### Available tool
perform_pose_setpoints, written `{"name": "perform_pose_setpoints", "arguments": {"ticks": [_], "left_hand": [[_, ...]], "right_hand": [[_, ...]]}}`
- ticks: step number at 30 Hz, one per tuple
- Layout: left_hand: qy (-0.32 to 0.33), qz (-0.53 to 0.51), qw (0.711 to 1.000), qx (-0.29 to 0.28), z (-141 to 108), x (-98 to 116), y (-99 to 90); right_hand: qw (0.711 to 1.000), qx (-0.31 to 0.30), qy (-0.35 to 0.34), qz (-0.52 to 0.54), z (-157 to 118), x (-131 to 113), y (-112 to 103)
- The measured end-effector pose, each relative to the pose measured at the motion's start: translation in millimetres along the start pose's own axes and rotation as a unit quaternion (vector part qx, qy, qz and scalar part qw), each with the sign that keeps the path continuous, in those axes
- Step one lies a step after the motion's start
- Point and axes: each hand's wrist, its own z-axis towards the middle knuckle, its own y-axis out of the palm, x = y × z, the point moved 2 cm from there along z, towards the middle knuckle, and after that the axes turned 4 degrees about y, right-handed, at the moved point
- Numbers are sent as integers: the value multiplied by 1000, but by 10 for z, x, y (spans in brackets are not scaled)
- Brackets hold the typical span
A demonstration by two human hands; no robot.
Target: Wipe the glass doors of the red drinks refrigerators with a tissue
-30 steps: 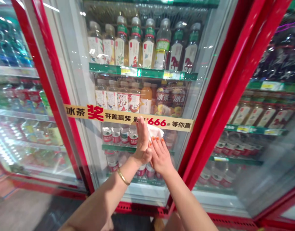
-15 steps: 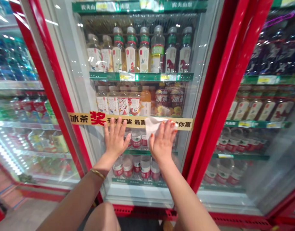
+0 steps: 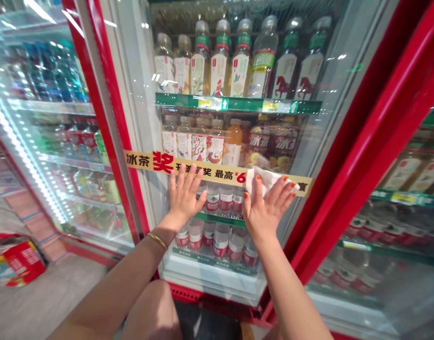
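My left hand (image 3: 186, 192) lies with fingers spread against the glass door of a drinks cooler, its fingertips over a yellow printed strip (image 3: 142, 161). A gold bangle (image 3: 157, 241) circles that wrist. Farther right, my right hand (image 3: 267, 208), with orange nails, presses a white tissue (image 3: 251, 179) against the strip's right part. Its fingers are stretched and apart, lying over the tissue rather than wrapped round it. The tissue hides some of the strip's lettering. Bottled drinks (image 3: 218, 71) stand on shelves behind the glass.
Red door frames (image 3: 344, 189) border the glass on both sides. Another lit cooler with bottles (image 3: 50, 71) stands at left, and more bottles (image 3: 408, 170) show at right. A red printed bag or box (image 3: 18, 259) sits on the floor (image 3: 71, 293) at lower left.
My right hand has slid right along the strip with the tissue, uncovering more lettering, and its fingers have spread wider. My left hand stays at about the same lettering. The view has shifted.
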Motion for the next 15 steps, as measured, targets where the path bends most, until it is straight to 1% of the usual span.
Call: {"name": "perform_pose_setpoints", "arguments": {"ticks": [2, 4, 5, 6, 7, 8, 10, 11, 12, 13, 15], "left_hand": [[2, -1, 1000, 5, 7, -1, -6], [-5, -9, 1000, 7, 11, -9, -10], [-9, -16, 1000, 8, 13, -13, -12], [-14, -24, 1000, 6, 14, -17, -14], [-20, -33, 999, 1, 17, -22, -14], [-29, -42, 999, -7, 19, -29, -12], [-54, -64, 996, -30, 23, -49, -2], [-66, -76, 994, -40, 24, -61, 4], [-74, -86, 992, -46, 25, -73, 8], [-78, -94, 991, -48, 25, -82, 9], [-80, -101, 991, -41, 25, -89, 0]], "right_hand": [[998, -39, -48, 9, -312, 57, -3], [994, -63, -91, 9, -660, 213, -47], [993, -68, -93, 3, -779, 295, -76], [995, -69, -78, -5, -835, 359, -103], [996, -69, -47, -14, -824, 395, -123], [997, -70, -9, -21, -754, 398, -131], [995, -74, 58, -24, -514, 313, -114], [994, -82, 66, -21, -394, 245, -99], [994, -98, 50, -10, -304, 175, -90], [993, -121, 9, 10, -257, 114, -98], [977, -172, -114, 58, -309, 64, -189]]}}
